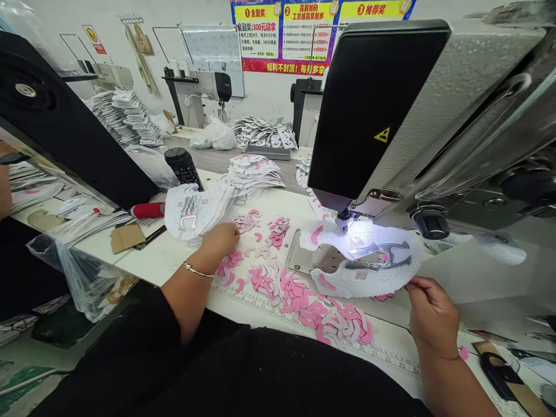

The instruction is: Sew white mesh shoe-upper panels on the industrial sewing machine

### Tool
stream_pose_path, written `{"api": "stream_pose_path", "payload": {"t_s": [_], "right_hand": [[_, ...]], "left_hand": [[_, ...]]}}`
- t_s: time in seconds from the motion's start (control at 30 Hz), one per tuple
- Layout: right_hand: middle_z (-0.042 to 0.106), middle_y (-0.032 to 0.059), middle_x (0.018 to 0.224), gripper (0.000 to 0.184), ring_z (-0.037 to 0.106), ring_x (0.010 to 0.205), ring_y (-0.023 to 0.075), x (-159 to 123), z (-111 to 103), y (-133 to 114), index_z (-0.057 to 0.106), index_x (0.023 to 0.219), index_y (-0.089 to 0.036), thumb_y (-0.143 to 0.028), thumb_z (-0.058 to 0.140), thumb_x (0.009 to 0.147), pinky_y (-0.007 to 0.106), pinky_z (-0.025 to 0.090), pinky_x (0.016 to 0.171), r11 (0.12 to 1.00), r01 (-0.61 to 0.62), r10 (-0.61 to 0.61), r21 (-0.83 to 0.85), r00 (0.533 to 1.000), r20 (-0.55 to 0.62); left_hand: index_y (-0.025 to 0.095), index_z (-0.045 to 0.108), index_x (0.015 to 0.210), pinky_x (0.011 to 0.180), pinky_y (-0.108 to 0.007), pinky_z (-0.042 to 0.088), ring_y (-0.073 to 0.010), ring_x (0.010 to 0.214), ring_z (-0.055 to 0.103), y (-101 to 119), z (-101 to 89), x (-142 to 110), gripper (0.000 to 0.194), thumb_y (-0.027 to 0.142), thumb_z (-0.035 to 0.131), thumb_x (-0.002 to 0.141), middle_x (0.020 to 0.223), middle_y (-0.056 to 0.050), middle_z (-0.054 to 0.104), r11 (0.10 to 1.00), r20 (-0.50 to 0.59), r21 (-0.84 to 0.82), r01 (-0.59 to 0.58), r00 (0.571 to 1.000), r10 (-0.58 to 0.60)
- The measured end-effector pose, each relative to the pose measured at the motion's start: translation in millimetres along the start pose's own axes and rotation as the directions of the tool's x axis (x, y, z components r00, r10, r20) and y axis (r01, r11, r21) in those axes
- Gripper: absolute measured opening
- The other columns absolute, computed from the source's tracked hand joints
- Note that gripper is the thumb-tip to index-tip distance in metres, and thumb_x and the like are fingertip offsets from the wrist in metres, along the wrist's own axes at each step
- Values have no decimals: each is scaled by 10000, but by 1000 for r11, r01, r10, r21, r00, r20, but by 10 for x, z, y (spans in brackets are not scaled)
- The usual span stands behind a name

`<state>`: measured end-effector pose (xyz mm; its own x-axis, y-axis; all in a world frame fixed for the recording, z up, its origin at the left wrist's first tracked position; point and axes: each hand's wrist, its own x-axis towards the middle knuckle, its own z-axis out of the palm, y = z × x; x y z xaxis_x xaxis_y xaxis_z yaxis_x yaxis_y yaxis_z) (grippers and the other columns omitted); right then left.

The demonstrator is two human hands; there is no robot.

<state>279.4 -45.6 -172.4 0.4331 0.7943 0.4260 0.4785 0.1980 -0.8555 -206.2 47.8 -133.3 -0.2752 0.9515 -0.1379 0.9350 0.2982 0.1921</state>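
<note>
A white mesh shoe upper piece (373, 272) with grey and pink trim lies lit under the sewing machine (391, 116) needle. My right hand (430, 315) pinches its near right edge. My left hand (219, 238) reaches left, fingers curled down onto small pink cut pieces (243, 223) beside a stack of white upper pieces (195, 211). More pink pieces (304, 295) lie scattered along the table's front edge. A thin bracelet sits on my left wrist.
Stacks of white uppers (254, 171) and a black bottle (182, 167) stand behind my left hand. A red-handled tool (147, 210) and a plastic bag (82, 272) are at the left. Other sewing machines (204, 92) and piles line the back.
</note>
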Motion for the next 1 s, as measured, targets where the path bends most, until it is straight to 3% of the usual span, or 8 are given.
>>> {"api": "stream_pose_path", "payload": {"t_s": [0.1, 0.3, 0.6, 0.83, 1.0], "right_hand": [[674, 25, 884, 171, 617, 883, 223, 5, 3, 2, 706, 874, -222, -324, 597, 791, 364, 467, 856, 1000, -3, 3, -3, 1000, 9], [673, 24, 867, 172, 611, 863, 222, 15, 15, 4, 708, 855, -219, -330, 612, 765, 354, 467, 838, 1000, -16, 16, 7, 1000, 21], [672, 37, 877, 203, 601, 862, 227, 24, 31, 21, 709, 869, -205, -346, 604, 766, 362, 453, 824, 1000, -28, 28, -5, 999, 47], [655, 21, 870, 187, 588, 846, 211, 28, 31, 61, 696, 868, -214, -358, 616, 780, 338, 442, 803, 999, -46, 45, 12, 997, 70], [653, 17, 869, 181, 587, 847, 207, 27, 23, 66, 696, 868, -217, -352, 614, 781, 330, 441, 805, 999, -49, 48, 12, 996, 80]], "left_hand": [[223, 689, 908, 673, -346, 473, -294, 898, 663, -43, 5, 22, 207, 255, 543, 765, 979, -113, 723, 998, -47, 39, 46, 998, -44], [232, 673, 941, 722, -358, 475, -299, 933, 660, -39, 46, 39, 224, 231, 550, 754, 980, -101, 725, 998, -21, 60, 20, 1000, -19], [228, 665, 1006, 734, -350, 481, -301, 963, 665, -46, 31, 23, 279, 336, 566, 769, 1012, -99, 726, 998, -11, 46, 32, 999, -31], [277, 553, 1307, 739, -341, 492, -287, 1035, 650, -10, 31, 48, 506, 236, 508, 805, 1232, -102, 662, 999, -48, 35, 10, 999, -9], [213, 638, 1124, 722, -344, 486, -291, 960, 658, -21, 8, -22, 369, 226, 577, 760, 1035, -97, 717, 997, -5, 65, -29, 1000, 29]]}}
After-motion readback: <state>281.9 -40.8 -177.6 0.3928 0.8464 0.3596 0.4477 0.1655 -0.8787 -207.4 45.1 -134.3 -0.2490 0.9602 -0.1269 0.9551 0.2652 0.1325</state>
